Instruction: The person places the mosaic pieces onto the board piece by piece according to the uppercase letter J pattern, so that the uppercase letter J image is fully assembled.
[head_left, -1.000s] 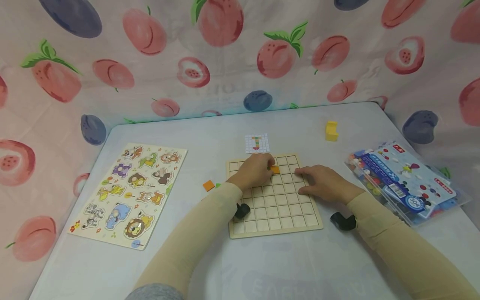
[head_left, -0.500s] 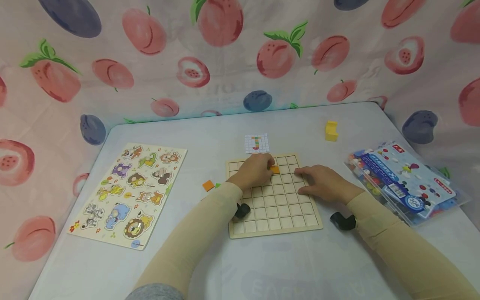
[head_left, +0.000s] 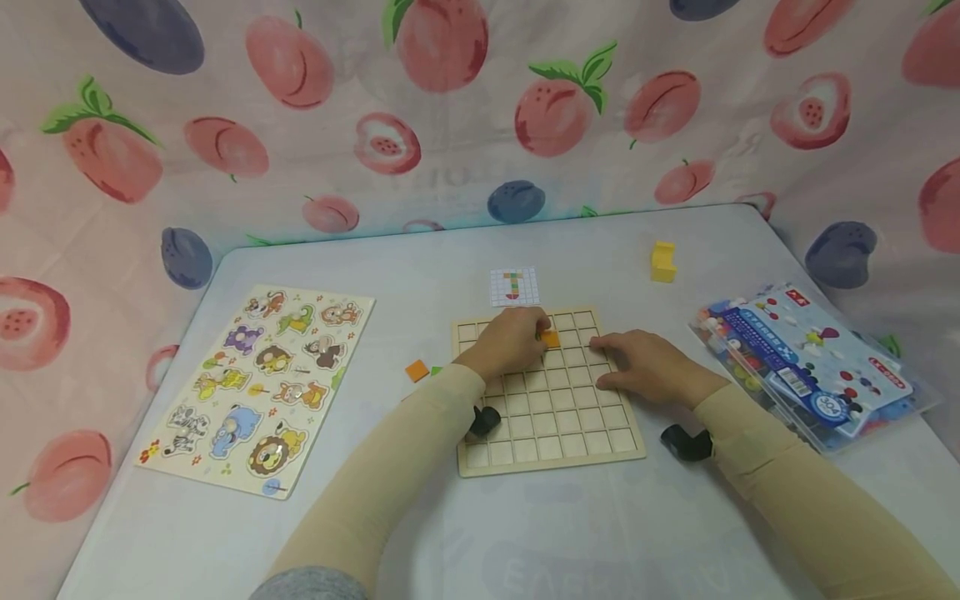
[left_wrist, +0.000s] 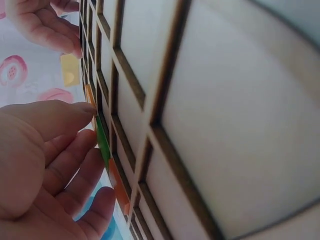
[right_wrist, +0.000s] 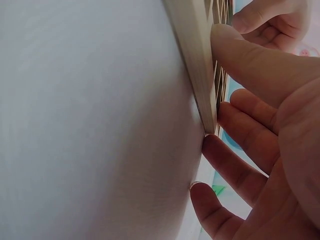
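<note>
My left hand (head_left: 508, 340) is over the far part of a wooden grid board (head_left: 551, 450). Its thumb and fingertips pinch a small green square tile (left_wrist: 102, 139), which sits in the row between two orange tiles. One orange tile (head_left: 551, 339) shows beside the fingers; the other orange tile (left_wrist: 119, 185) lies under the left hand. The right hand (head_left: 648, 362) rests at the board's right edge, thumb and index finger on the frame. In the right wrist view, its other fingers (right_wrist: 235, 167) reach down beside the frame to the tabletop.
A pattern card (head_left: 514, 287) lies behind the board. An animal puzzle board (head_left: 258, 392) is at left, with a loose orange tile (head_left: 417, 371) and a partly hidden green tile (head_left: 437, 371) nearer. A yellow block (head_left: 663, 262) and a plastic box (head_left: 813, 367) stand at right.
</note>
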